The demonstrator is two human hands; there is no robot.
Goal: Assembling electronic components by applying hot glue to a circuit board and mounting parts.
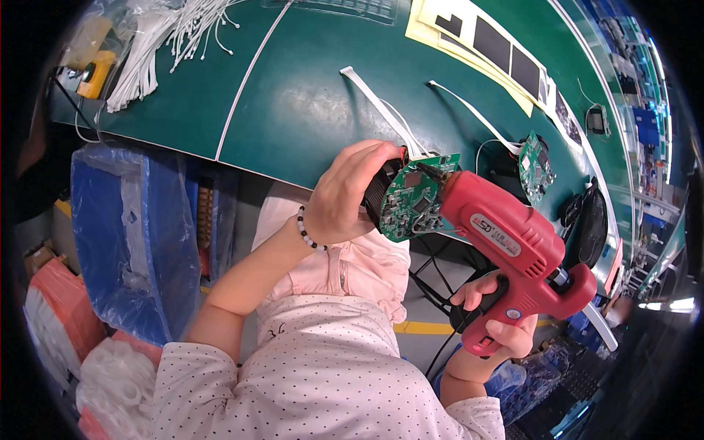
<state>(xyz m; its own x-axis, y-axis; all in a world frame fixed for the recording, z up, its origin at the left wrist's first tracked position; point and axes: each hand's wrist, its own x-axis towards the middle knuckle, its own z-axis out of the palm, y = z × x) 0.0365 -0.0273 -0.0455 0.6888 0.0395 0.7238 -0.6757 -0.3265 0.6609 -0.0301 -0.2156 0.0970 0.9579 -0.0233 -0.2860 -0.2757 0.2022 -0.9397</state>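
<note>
The left hand (345,194) is clamped on a green circuit board (414,196), held up just off the desk (293,95) edge, while the right hand (499,323) grips the red glue gun (513,249) — nozzle touching the board. Gluing looks underway; a second board (535,167) lies beyond the gun, apparently still waiting.

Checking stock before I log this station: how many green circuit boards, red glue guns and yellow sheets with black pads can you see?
Green circuit boards: 2, one in the left hand at, one on the bench
Red glue guns: 1, in the right hand
Yellow sheets with black pads: 1
Total: 4
</note>
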